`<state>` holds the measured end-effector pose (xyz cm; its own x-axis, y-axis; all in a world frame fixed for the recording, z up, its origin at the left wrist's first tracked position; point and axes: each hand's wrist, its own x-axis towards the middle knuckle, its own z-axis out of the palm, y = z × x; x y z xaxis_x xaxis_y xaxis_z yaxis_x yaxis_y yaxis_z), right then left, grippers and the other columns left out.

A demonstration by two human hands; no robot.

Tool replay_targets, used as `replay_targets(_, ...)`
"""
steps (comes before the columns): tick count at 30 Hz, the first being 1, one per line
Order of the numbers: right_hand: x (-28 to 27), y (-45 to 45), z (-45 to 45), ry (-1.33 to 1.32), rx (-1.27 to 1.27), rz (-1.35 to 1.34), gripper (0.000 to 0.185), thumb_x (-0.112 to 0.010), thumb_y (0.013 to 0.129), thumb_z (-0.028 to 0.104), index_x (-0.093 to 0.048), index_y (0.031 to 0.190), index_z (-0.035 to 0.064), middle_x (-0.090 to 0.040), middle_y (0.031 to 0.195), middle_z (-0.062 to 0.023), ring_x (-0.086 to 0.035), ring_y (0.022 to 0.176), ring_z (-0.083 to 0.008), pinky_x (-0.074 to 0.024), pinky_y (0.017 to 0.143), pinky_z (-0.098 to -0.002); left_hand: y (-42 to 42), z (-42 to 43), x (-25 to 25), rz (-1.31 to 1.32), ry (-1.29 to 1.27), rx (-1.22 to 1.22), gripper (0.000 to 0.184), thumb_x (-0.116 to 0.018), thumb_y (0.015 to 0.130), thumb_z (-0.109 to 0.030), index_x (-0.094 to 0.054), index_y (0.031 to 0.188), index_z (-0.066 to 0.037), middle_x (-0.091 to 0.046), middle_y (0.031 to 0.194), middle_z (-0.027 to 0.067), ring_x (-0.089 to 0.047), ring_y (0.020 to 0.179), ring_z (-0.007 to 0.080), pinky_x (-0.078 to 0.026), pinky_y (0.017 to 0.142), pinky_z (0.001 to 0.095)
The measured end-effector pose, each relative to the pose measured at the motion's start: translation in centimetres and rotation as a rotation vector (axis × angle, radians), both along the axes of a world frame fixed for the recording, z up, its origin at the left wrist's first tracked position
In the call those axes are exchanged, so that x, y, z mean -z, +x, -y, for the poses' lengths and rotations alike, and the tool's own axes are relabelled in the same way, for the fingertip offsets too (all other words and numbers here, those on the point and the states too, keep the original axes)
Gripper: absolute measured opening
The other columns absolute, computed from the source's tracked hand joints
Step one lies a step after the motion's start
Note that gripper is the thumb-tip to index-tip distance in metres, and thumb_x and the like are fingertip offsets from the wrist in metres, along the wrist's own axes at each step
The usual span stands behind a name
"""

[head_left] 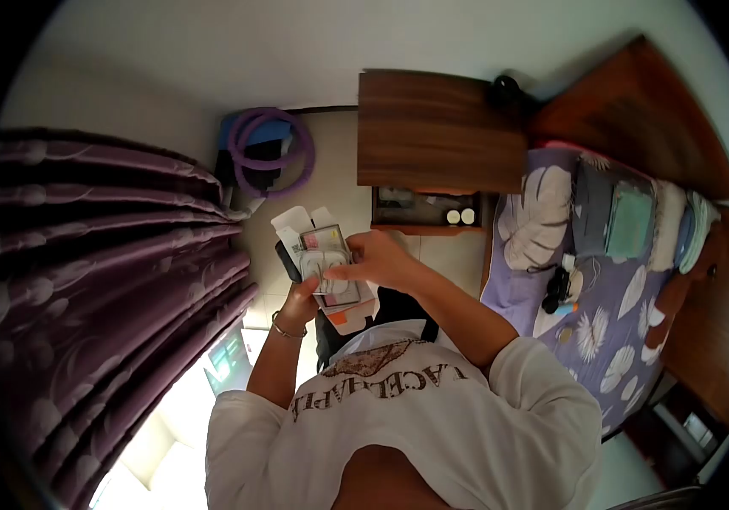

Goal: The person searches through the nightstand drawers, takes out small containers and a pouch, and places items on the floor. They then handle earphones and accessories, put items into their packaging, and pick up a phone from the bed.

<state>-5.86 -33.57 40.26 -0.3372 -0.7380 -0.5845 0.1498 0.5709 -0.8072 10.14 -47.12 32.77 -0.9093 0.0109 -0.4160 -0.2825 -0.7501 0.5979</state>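
Note:
In front of my body, my left hand (pixel 301 299) is closed around the lower left side of a small white cardboard box (pixel 294 223) with its flaps open. A white coiled cable (pixel 318 263), which looks like earphones, lies over the box. My right hand (pixel 379 260) reaches in from the right, its fingers bent and touching the cable; the exact grip is partly hidden. Below the hands shows a pink and orange box end (pixel 351 317). A dark flat object (pixel 286 260) sticks out behind the box on the left.
A wooden cabinet (pixel 441 132) has an open drawer (pixel 424 228) with two white-topped round items. Purple rings (pixel 303 174) lie by the wall. Left hang purple curtains (pixel 118 289). The bed (pixel 590 314) at right holds folded cloths, a green pack (pixel 630 221) and a black item (pixel 556 290).

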Motion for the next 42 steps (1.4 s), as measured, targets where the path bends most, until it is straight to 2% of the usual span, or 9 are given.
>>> replay_targets(7,-1.4,4.1,-3.1,-0.190,0.404,0.223,0.031,-0.072,0.072,0.020,-0.064,0.091,-0.0032,-0.058,0.071,-0.0007,-0.048,0.063,-0.0066,-0.0371,0.055,-0.0209,-0.1,-0.9,-2.5,0.017,0.094,0.061,0.063,-0.060,0.076,-0.041,-0.041,0.122,-0.002,-0.052,0.115,0.0085,-0.052,0.105,0.0213,-0.043,0.091,0.0359)
replay_targets(9,-1.8,6.7,-3.2,-0.265,0.482,0.167,0.030,-0.069,0.075,0.023,-0.064,0.091,-0.0019,-0.051,0.063,0.0024,-0.041,0.056,-0.0047,-0.0321,0.049,-0.0206,0.9,0.0,-2.8,-0.005,0.135,0.060,0.058,-0.058,0.077,-0.040,-0.045,0.120,-0.002,-0.054,0.112,0.0083,-0.054,0.102,0.0220,-0.044,0.089,0.0374)
replay_targets(12,-3.7,10.5,-2.5,-0.387,0.960,0.545,0.031,-0.055,0.086,0.028,-0.063,0.081,-0.0011,-0.030,0.050,0.0065,-0.025,0.045,-0.0046,-0.0223,0.043,-0.0211,2.5,1.0,-4.4,-0.041,0.166,0.111,0.054,-0.057,0.078,-0.038,-0.047,0.117,-0.003,-0.056,0.111,0.0084,-0.056,0.099,0.0230,-0.045,0.088,0.0387)
replay_targets(14,-3.1,13.2,-2.6,-0.481,0.996,0.534,0.032,-0.054,0.088,0.028,-0.063,0.081,-0.0016,-0.029,0.051,0.0065,-0.025,0.045,-0.0046,-0.0223,0.043,-0.0205,4.4,2.7,-3.5,-0.050,0.276,0.139,0.052,-0.056,0.079,-0.037,-0.048,0.117,-0.003,-0.056,0.112,0.0089,-0.056,0.100,0.0233,-0.044,0.089,0.0388)
replay_targets(17,-2.2,17.4,-2.9,-0.586,1.072,0.473,0.025,-0.055,0.087,0.023,-0.064,0.091,-0.0004,-0.032,0.052,0.0068,-0.027,0.047,-0.0034,-0.0221,0.043,-0.0189,6.8,2.8,-5.0,0.009,0.208,0.205,0.052,-0.056,0.078,-0.037,-0.048,0.117,-0.003,-0.056,0.112,0.0088,-0.055,0.102,0.0231,-0.044,0.090,0.0388)
replay_targets(20,-3.8,21.9,-3.0,-0.351,1.063,-0.285,0.029,-0.062,0.081,0.008,-0.062,0.110,0.0101,-0.037,0.056,0.0079,-0.029,0.050,-0.0012,-0.0237,0.045,-0.0184,8.5,1.4,-5.7,0.041,0.170,0.320,0.058,-0.058,0.076,-0.040,-0.045,0.120,-0.004,-0.055,0.113,0.0083,-0.053,0.104,0.0233,-0.043,0.091,0.0389)
replay_targets(27,-5.5,28.1,-8.6,-0.156,1.128,-0.601,0.037,-0.057,0.084,0.008,-0.054,0.120,0.0129,-0.040,0.058,0.0057,-0.031,0.052,-0.0023,-0.0286,0.047,-0.0191,9.6,-6.7,-8.7,-0.001,0.136,0.587,0.064,-0.059,0.073,-0.045,-0.043,0.121,-0.006,-0.053,0.115,0.0086,-0.053,0.104,0.0231,-0.044,0.090,0.0396)
replay_targets(31,-5.2,29.9,-13.4,-0.291,1.274,-0.167,0.040,-0.056,0.084,0.009,-0.052,0.123,0.0157,-0.036,0.058,0.0068,-0.030,0.053,-0.0028,-0.0289,0.050,-0.0186,9.9,-10.9,-7.9,0.043,0.248,0.715,0.062,-0.059,0.073,-0.043,-0.043,0.120,-0.006,-0.053,0.114,0.0081,-0.054,0.103,0.0219,-0.045,0.090,0.0391)
replay_targets(42,-4.8,36.4,-26.5,-0.288,1.480,-0.287,0.042,-0.053,0.087,0.010,-0.045,0.128,0.0164,-0.037,0.062,0.0070,-0.029,0.057,-0.0021,-0.0291,0.052,-0.0183,12.3,-25.2,-8.6,0.033,0.170,0.950,0.062,-0.058,0.074,-0.039,-0.041,0.122,-0.005,-0.052,0.114,0.0089,-0.053,0.104,0.0220,-0.045,0.090,0.0388)
